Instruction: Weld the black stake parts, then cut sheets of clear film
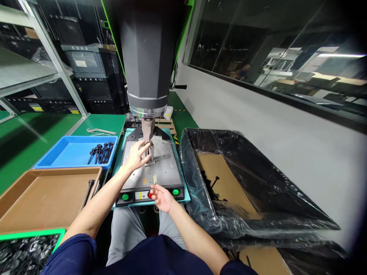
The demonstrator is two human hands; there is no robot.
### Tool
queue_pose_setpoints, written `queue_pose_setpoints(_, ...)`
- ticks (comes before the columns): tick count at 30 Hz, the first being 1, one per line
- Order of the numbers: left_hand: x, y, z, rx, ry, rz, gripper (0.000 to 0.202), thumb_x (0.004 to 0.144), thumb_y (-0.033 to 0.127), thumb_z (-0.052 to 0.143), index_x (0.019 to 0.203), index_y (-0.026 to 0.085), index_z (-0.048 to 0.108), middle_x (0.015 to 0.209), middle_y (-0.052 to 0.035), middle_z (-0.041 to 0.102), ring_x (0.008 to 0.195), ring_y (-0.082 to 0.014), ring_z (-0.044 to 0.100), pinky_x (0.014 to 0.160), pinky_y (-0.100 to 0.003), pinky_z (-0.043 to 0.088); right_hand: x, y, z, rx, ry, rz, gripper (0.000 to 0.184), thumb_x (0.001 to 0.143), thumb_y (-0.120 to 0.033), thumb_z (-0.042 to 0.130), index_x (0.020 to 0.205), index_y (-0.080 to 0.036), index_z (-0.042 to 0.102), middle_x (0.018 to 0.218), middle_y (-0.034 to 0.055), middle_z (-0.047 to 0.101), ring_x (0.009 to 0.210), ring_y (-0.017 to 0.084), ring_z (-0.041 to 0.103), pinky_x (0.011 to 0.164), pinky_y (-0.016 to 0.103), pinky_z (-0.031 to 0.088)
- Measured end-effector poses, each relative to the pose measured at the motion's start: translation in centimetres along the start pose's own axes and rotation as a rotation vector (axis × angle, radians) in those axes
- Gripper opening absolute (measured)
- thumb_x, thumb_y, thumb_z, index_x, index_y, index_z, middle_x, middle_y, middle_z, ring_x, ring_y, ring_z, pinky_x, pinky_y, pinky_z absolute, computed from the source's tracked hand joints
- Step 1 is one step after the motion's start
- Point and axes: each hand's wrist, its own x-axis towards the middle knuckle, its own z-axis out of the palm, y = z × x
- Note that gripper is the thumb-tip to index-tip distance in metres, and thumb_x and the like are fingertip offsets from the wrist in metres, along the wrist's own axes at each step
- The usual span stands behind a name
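My left hand (137,154) reaches onto the grey metal plate (160,175) of a press machine, its fingers closed round a small part (150,152) right under the machine's silver horn (148,130). My right hand (161,197) hovers at the front panel with fingers loosely spread, holding nothing, beside the red button (150,195) and between two green buttons (125,197). The big dark machine head (147,57) rises above the plate.
A blue tray (69,152) with several black pins sits to the left, a brown tray (43,198) nearer, and a green bin (28,248) of black rings at the bottom left. A plastic-lined cardboard box (229,183) stands on the right. A wrench (100,131) lies behind the blue tray.
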Motion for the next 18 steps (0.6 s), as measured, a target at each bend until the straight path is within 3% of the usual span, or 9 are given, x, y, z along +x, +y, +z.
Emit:
queue_pose_setpoints(5,-2.6,2.0,-2.5,-0.092,0.166,-0.136,0.054,0.08,0.038,0.073,0.131,0.025,0.064,0.142,-0.0148,0.053,0.137,-0.035,0.045,0.119,-0.053,0.03,-1.3,0.2,-1.2,-0.147,0.048,-0.235,0.024,0.085,-0.036,0.072,0.098,-0.017,0.065,0.076,0.0004,0.067,0.053,0.008,0.058,0.04,0.015,0.035)
queue_pose_setpoints(8,-7.1,3.0,-3.6,-0.113,0.295,-0.312,0.05,0.083,0.035,0.071,0.131,0.024,0.063,0.138,-0.0132,0.057,0.136,-0.0332,0.047,0.12,-0.05,0.03,-2.4,0.2,-3.0,-0.281,0.177,-0.466,0.03,0.078,-0.039,0.078,0.096,-0.018,0.066,0.075,0.0009,0.067,0.054,0.01,0.057,0.04,0.018,0.036)
queue_pose_setpoints(11,-13.4,3.5,-3.4,-0.086,0.384,-0.551,0.048,0.087,0.033,0.066,0.134,0.024,0.06,0.136,-0.0125,0.058,0.133,-0.0312,0.05,0.119,-0.048,0.034,-3.6,-0.1,-5.4,-0.453,0.451,-0.669,0.028,0.076,-0.037,0.076,0.094,-0.019,0.065,0.076,0.0014,0.066,0.056,0.011,0.055,0.043,0.02,0.039)
queue_pose_setpoints(13,-17.7,3.6,-2.6,-0.074,0.397,-0.73,0.05,0.088,0.035,0.064,0.136,0.023,0.057,0.136,-0.0133,0.057,0.13,-0.0304,0.052,0.115,-0.048,0.039,-4.3,-0.2,-7.1,-0.596,0.678,-0.783,0.025,0.078,-0.036,0.072,0.096,-0.021,0.065,0.086,0.0041,0.067,0.069,0.014,0.06,0.054,0.023,0.048)
queue_pose_setpoints(15,-21.3,3.6,-1.6,-0.071,0.364,-0.888,0.055,0.087,0.037,0.066,0.138,0.022,0.054,0.138,-0.015,0.055,0.13,-0.0306,0.053,0.112,-0.047,0.042,-4.9,-0.2,-8.7,-0.789,0.862,-0.904,0.03,0.08,-0.037,0.067,0.105,-0.021,0.065,0.11,0.0102,0.066,0.097,0.02,0.062,0.074,0.031,0.055)
queue_pose_setpoints(18,-24.5,3.2,-0.4,-0.1,0.283,-1.04,0.066,0.08,0.04,0.073,0.139,0.02,0.053,0.141,-0.0172,0.053,0.132,-0.0327,0.052,0.112,-0.046,0.043,-4.9,-0.1,-10.7,-1.092,0.944,-1.003,0.051,0.081,-0.04,0.065,0.126,-0.018,0.059,0.138,0.018,0.053,0.13,0.029,0.049,0.099,0.043,0.049)
